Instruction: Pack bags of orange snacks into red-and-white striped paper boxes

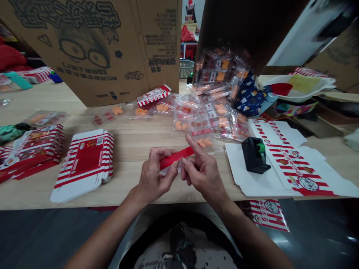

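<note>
Both my hands meet over the front middle of the wooden table [131, 142]. My left hand [155, 173] is closed around one end of a red and white folded carton piece [176, 157]. My right hand [199, 169] pinches the other end with thumb and middle fingers, its index finger sticking up. Just beyond my fingers lies a heap of clear packets with orange snacks [207, 112].
A stack of flat red-striped cartons [85, 162] lies to the left, more striped boxes [30, 149] further left. Flat printed sheets [291, 164] and a black tape dispenser [254, 154] lie on the right. Big cardboard boxes [92, 48] stand behind, a white tray [297, 87] at right.
</note>
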{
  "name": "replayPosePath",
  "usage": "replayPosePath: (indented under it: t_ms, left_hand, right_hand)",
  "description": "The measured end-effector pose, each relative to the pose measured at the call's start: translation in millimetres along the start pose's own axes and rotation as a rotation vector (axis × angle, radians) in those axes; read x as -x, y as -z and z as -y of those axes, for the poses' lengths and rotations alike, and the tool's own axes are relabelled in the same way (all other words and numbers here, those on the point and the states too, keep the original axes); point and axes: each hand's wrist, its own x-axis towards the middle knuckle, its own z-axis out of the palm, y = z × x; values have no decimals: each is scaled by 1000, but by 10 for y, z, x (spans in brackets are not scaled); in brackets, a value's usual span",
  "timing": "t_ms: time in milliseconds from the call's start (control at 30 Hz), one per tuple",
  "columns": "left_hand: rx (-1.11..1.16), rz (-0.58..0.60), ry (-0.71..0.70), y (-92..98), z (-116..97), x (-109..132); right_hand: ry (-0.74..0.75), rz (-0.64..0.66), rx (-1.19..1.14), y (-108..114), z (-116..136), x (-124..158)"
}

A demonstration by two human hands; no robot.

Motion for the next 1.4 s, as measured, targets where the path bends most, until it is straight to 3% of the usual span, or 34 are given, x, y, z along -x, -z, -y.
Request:
replayPosePath:
  t_ms: [167, 367, 533, 733, 800, 867, 933, 967, 1033, 1133, 1233, 1333, 1400]
  left_hand:
    - [-31, -42, -78, 17, 35, -12]
    - [-23, 77, -303, 88, 14, -140]
    - [-12, 46, -212, 74, -26, -199]
    - [-216, 46, -159, 120, -47, -370]
    - [-245, -83, -59, 201, 125, -396]
    - [-189, -357, 153, 292, 429, -325]
    - [-67, -587, 381, 362, 794, -125]
    - [-48, -611, 501, 383, 963, 14]
    - [-116, -421, 709, 406, 1196, 303]
    - [-452, -211, 720, 384, 1205, 497]
    - [-592, -49, 528, 224, 970, 192]
    - [-568, 289, 368, -125, 795, -347]
    - [-647, 527, 366, -411, 782, -618]
  right_hand:
    - [-110, -65, -25, -52, -18, -12]
    - [-72, -50, -64, -55, -80, -28]
    - [-9, -66, -103, -71, -171, -29]
    - [12, -99, -123, -163, -252, -75]
    - [15, -95, -54, -140, -333, -60]
    - [25, -83, 87, -27, -463, -41]
    - [47, -109, 293, 197, -627, -40]
    - [59, -148, 421, 345, -711, -50]
    - [71, -270, 700, 673, -861, -91]
    - [34, -361, 1066, 1072, -999, -217]
    - [-107, -299, 1289, 1169, -1031, -456]
    - [-268, -256, 1368, 1010, -1018, -805]
    - [-360, -282, 1371, 867, -1015, -1043]
